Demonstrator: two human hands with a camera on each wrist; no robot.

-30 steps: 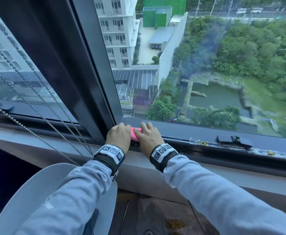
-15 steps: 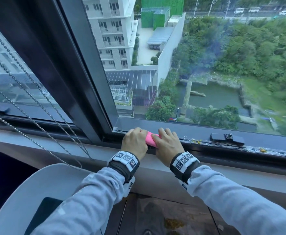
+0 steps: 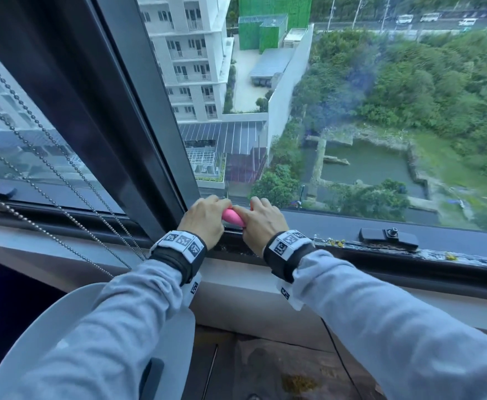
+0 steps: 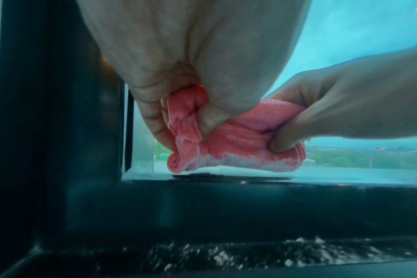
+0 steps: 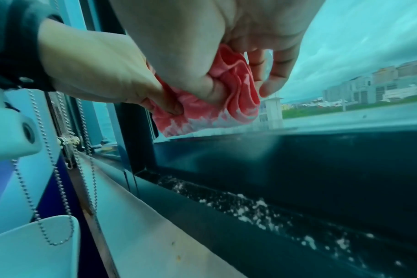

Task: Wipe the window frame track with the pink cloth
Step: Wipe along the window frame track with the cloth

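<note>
Both hands bunch the pink cloth [image 3: 232, 217] between them at the window's lower left corner, beside the dark upright post [image 3: 138, 140]. My left hand [image 3: 207, 219] grips the cloth's left end, thumb and fingers curled into the folds [image 4: 186, 120]. My right hand [image 3: 261, 223] pinches the right end [image 5: 236, 88]. The cloth's [image 4: 229, 150] pale lower edge sits at the top of the dark bottom rail, above the track. Whether it touches the rail I cannot tell. The window frame track [image 3: 352, 251] runs right below the hands, speckled with white and yellow debris [image 5: 255, 206].
Bead chains [image 3: 49, 157] of a blind hang at the left, near the left arm. A black latch [image 3: 389, 236] sits on the bottom rail to the right. A grey sill [image 3: 236, 287] runs under the track. A white rounded object [image 3: 49, 342] is at lower left.
Both hands slid the cloth right along the frame, then came back left to the corner by the upright post. Their grip on the cloth is unchanged.
</note>
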